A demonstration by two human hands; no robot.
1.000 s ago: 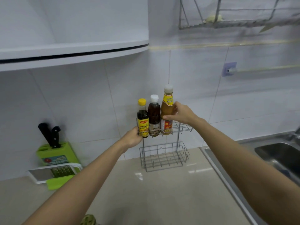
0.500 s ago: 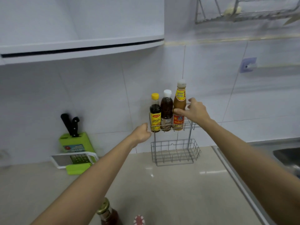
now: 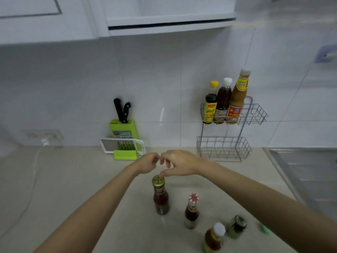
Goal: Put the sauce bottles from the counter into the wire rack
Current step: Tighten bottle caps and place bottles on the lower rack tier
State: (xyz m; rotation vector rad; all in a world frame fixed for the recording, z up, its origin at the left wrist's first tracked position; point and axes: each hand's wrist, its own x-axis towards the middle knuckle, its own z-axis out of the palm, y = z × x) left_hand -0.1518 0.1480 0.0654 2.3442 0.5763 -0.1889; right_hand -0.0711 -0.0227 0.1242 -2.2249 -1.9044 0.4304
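- I count three sauce bottles point(image 3: 223, 101) standing upright side by side in the top basket of the wire rack point(image 3: 255, 114); the lower basket holds nothing.
- Four bottles wait on the counter point(image 3: 91, 189): a gold-capped bottle point(image 3: 160, 196), a red-and-white-capped bottle point(image 3: 191, 212), a white-capped bottle point(image 3: 213, 238) and a blurred green jar point(image 3: 237, 226).
- My right hand point(image 3: 179, 163) is loosely curled and empty, fingertips touching or just above the gold cap; I cannot tell which.
- My left hand point(image 3: 148, 162) sits just beside it, curled, gripping nothing.
- By my reckoning the task is a little under half done, and the gold-capped bottle looks the likely next pick.
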